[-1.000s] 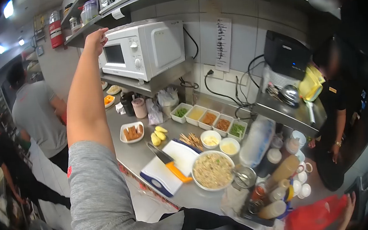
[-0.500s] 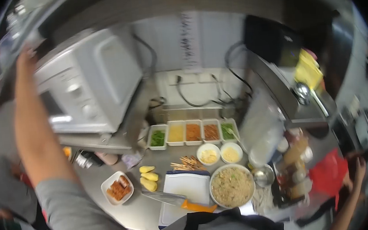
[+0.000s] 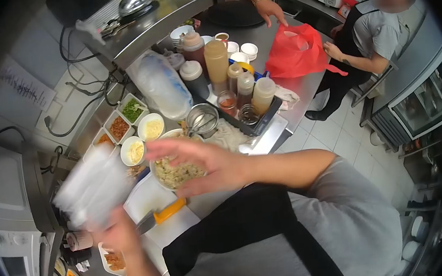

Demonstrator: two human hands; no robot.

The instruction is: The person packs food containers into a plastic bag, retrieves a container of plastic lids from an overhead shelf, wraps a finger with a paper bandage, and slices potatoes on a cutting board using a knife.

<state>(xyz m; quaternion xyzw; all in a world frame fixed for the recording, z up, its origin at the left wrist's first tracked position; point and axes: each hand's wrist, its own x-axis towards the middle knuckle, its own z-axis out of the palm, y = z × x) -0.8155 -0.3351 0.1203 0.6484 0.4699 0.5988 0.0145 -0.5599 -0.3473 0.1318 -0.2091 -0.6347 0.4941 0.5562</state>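
My left hand (image 3: 117, 229), blurred by motion, is closed on a white, partly see-through item (image 3: 95, 184), too smeared to identify. My right hand (image 3: 207, 163) is open, its fingers spread over the bowl of fried rice (image 3: 174, 177), hiding part of it. An orange-handled knife (image 3: 169, 211) rests on the white cutting board (image 3: 144, 196) below and between my hands. Two small white bowls, one with pale shreds (image 3: 135, 152) and one with a pale yellow filling (image 3: 153, 128), stand beyond my right hand. Close to my left wrist is a white dish of brown pieces (image 3: 115, 261).
Sauce bottles (image 3: 217, 64) and a metal whisk (image 3: 203, 119) stand behind the rice. A co-worker's hand (image 3: 271, 11) touches a red bag (image 3: 295, 51); another person (image 3: 368, 38) stands beside it. A microwave (image 3: 13, 246) is at left, a raised steel shelf (image 3: 167, 23) at the back.
The view has swung to the right. My left hand has come down from beside the microwave and shelf with the white item. My right hand has come into view over the rice.
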